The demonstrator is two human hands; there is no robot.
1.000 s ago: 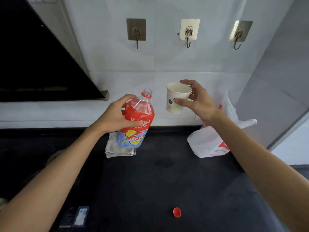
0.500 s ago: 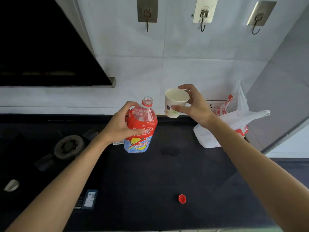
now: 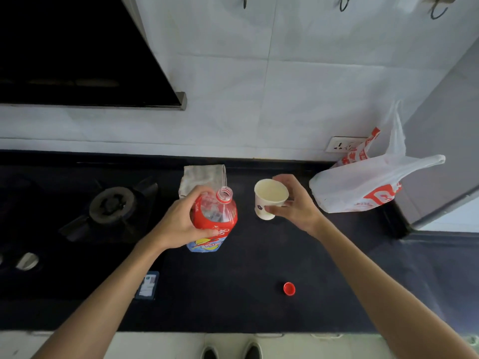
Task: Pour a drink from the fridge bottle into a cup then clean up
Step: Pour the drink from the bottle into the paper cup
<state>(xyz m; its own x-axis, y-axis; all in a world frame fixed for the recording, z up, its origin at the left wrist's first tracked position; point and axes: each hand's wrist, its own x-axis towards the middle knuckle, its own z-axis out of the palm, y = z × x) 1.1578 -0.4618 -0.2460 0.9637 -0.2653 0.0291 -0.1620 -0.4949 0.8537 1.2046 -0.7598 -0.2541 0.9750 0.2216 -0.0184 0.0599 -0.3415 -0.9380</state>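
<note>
Two hands are busy at the middle of the frame, and we read this as the moment just ahead of the pour. The left hand [image 3: 181, 224] wraps its fingers and thumb round the red shoulder of the bottle [image 3: 216, 224], which stands about upright with its neck uncapped. We cannot tell whether its base rests on the dark counter [image 3: 233, 301] or hangs just above it. The right hand [image 3: 296, 207] pinches the paper cup [image 3: 268, 203] by its side wall, just to the right of the bottle and apart from it. The cup's mouth faces up and its inside looks pale and dry to us, so we judge nothing has gone in yet. The red cap [image 3: 289, 288] lies alone on the counter at the lower middle-right, well apart from both hands. Just above the bottle in the frame a folded cloth [image 3: 203, 174] lies near the counter's back edge, and a white plastic bag [image 3: 363, 187] sits at the right.

Next, we think, the bottle's neck has to come over the cup's rim and tip slowly, with the cup held steady, since thin paper gives under a tight grip. How much drink is left we cannot see behind the label. After that come recapping and tidying away.
</note>
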